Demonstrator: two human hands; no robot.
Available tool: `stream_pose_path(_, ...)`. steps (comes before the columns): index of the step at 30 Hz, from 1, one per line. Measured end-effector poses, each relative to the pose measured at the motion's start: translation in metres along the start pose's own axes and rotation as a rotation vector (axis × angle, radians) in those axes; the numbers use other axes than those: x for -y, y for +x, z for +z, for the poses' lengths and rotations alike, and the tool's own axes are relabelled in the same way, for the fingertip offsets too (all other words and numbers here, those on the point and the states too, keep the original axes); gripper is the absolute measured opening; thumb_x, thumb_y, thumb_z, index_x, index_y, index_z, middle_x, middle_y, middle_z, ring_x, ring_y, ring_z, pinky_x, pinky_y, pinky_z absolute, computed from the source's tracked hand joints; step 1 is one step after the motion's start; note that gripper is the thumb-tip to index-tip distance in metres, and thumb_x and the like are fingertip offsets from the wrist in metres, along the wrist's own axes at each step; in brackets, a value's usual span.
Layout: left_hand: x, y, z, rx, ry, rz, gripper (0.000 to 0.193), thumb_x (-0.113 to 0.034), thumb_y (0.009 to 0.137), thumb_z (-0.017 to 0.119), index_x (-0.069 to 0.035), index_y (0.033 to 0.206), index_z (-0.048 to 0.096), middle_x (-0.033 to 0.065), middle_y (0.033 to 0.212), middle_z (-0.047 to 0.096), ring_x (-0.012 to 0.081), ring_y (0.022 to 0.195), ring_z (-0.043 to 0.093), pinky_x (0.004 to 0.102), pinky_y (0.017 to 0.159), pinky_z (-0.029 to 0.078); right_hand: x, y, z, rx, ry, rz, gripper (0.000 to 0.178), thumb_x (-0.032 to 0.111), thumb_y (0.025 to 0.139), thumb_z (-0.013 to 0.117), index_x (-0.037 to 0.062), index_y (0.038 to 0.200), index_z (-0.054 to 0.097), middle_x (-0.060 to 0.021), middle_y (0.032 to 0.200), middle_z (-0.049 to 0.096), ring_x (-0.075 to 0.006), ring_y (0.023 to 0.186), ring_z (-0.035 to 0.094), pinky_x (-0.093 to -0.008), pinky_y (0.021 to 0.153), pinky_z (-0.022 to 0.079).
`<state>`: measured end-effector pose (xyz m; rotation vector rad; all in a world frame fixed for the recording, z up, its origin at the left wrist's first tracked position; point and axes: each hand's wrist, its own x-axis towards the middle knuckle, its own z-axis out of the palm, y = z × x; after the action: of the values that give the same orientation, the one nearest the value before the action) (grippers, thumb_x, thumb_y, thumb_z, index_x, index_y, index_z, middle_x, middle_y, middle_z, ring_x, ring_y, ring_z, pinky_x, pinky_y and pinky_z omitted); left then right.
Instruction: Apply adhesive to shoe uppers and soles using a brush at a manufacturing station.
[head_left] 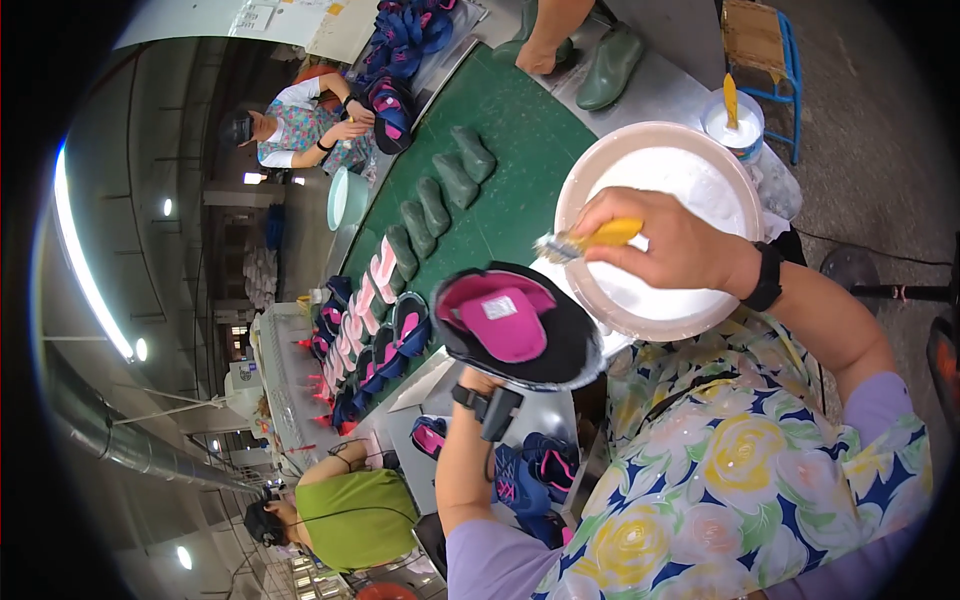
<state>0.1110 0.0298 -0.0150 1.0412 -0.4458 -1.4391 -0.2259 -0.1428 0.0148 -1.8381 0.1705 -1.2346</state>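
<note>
My left hand, mostly hidden beneath it, is closed round a dark shoe upper with a pink inside and a small white label. The sole side of the upper looks pale at its rim. My right hand pinches a paintbrush by its yellow handle. The brush's whitish bristles point toward the upper and stand a little apart from it. Under my right hand is a wide beige basin of white liquid.
Green shoe lasts and pink insoles line a green conveyor belt. Dark blue shoes lie near my left arm. A white pail with another brush stands beyond the basin. Co-workers work nearby; one person's hand is beside green lasts.
</note>
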Motion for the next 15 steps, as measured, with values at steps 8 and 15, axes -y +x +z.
stream_pose_path(8, 0.092, -0.013, 0.022, 0.055, 0.128, -0.01, 0.053, -0.036, 0.097, 0.054, -0.004, 0.138, 0.045, 0.0111, 0.128, 0.059, 0.0245, 0.116, 0.057, 0.0393, 0.102, 0.046, -0.002, 0.018, 0.039, 0.144, -0.023, -0.337, 0.015, 0.007, 0.084, 0.068, 0.0046, 0.095, 0.058, -0.0083, 0.094, 0.064, -0.0287, 0.089, 0.065, -0.0378, 0.077, 0.053)
stream_pose_path(15, 0.087, -0.009, 0.022, 0.084, 0.232, 0.038, 0.055, -0.039, 0.097, 0.052, -0.004, 0.139, 0.044, 0.0109, 0.13, 0.057, 0.0248, 0.118, 0.056, 0.04, 0.102, 0.046, -0.009, 0.012, 0.028, 0.255, -0.162, -0.033, 0.02, 0.017, 0.087, 0.069, 0.0027, 0.092, 0.056, -0.0154, 0.084, 0.063, -0.0344, 0.078, 0.064, -0.0395, 0.072, 0.051)
